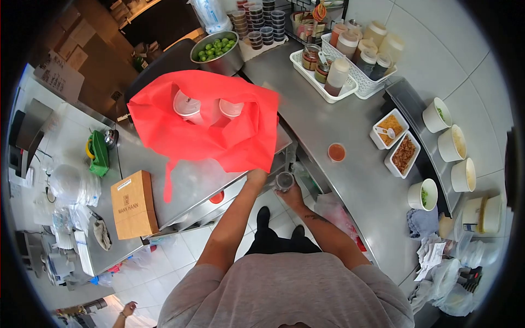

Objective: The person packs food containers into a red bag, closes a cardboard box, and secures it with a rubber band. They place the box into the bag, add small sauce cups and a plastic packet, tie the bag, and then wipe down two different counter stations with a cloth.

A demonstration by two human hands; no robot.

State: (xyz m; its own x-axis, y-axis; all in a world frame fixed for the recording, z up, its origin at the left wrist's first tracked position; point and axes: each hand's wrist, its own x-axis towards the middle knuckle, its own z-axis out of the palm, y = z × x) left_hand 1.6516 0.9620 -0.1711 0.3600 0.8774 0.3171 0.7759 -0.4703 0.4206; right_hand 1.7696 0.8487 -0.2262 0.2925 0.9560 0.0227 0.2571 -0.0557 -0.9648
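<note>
A red fabric bag (219, 143) stands open on the steel counter, with two white lidded cups (188, 107) inside. My left hand (257, 176) is at the bag's near right lower edge, its fingers hidden under the red fabric. Lower and to the right, my right hand (291, 194) grips a small clear plastic cup (284, 180), held over the gap between the counters. An open drawer (309, 174) lies just beside that hand. On the right counter sits a small tub of orange-red sauce (337, 152).
A steel pot of limes (228, 66) stands behind the bag; a brown box (134, 205) lies left. White baskets hold sauce bottles (337, 76). Toppings trays (403, 156) and white tubs (423, 195) line the right side. Another person's hand (129, 309) shows at lower left.
</note>
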